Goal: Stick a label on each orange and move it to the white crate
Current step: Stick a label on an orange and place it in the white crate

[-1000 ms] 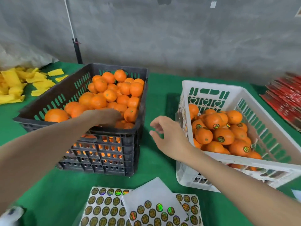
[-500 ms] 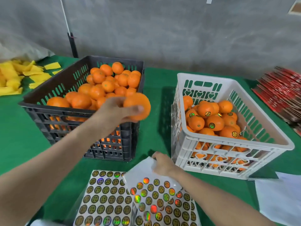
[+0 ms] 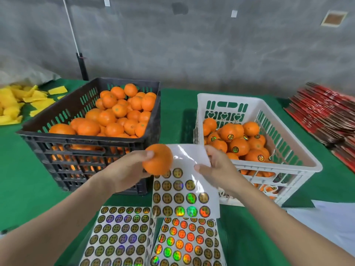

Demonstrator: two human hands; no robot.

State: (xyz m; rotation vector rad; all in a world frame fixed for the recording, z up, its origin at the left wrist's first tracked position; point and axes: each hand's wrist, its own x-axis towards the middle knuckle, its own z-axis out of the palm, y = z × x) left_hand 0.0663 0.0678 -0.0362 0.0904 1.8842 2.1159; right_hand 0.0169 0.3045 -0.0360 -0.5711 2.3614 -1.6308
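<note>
My left hand (image 3: pixel 126 169) grips a bare orange (image 3: pixel 158 159) in front of the black crate (image 3: pixel 92 139), which is heaped with unlabelled oranges. My right hand (image 3: pixel 217 166) pinches the top of a label sheet (image 3: pixel 184 185) and holds it lifted off the table, right beside the orange. The sheet carries rows of round holographic labels; its upper part is bare backing. The white crate (image 3: pixel 288 150) on the right holds several labelled oranges (image 3: pixel 239 146).
More label sheets (image 3: pixel 123 237) lie flat on the green table at the near edge. Yellow wrappers (image 3: pixel 19 104) are piled far left, red flat cartons (image 3: pixel 326 116) far right, and white paper (image 3: pixel 330 221) at the near right. A grey wall stands behind.
My left hand has carried the orange out of the black crate down toward the middle. My right hand has picked the top label sheet up from the stack and raised it beside the orange.
</note>
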